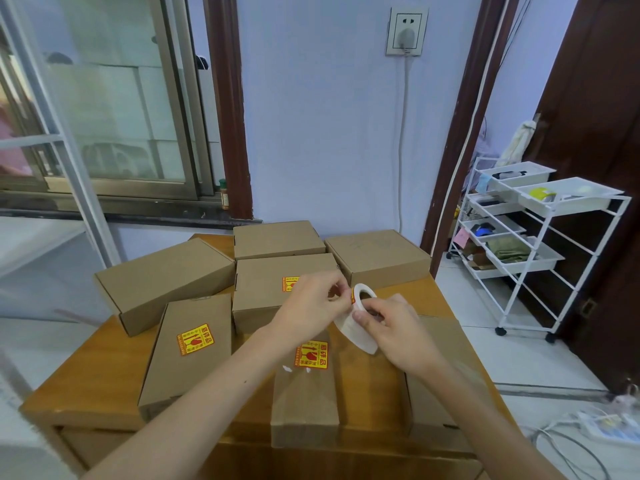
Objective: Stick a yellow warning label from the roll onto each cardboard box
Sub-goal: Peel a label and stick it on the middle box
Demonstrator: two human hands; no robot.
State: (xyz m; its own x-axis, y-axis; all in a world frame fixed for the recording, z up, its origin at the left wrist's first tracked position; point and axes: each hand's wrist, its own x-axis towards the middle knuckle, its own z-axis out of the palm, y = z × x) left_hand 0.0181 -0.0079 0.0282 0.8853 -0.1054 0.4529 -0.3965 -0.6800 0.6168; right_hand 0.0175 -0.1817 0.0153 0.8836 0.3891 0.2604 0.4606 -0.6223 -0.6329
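Observation:
Several brown cardboard boxes lie on a wooden table (86,382). Yellow warning labels show on three of them: the near-left box (188,351), the near-middle box (304,403) and the centre box (273,289). The far-left box (162,278), the back-middle box (277,239), the back-right box (377,254) and the near-right box (436,393) show no label. My right hand (398,327) holds the white label roll (362,296) above the centre, its backing strip (356,336) hanging down. My left hand (311,304) pinches a label at the roll's edge.
A white wire trolley (540,244) with trays stands at the right on the tiled floor. A power strip and cables (602,427) lie on the floor at the lower right. A window is at the left, a wall socket above.

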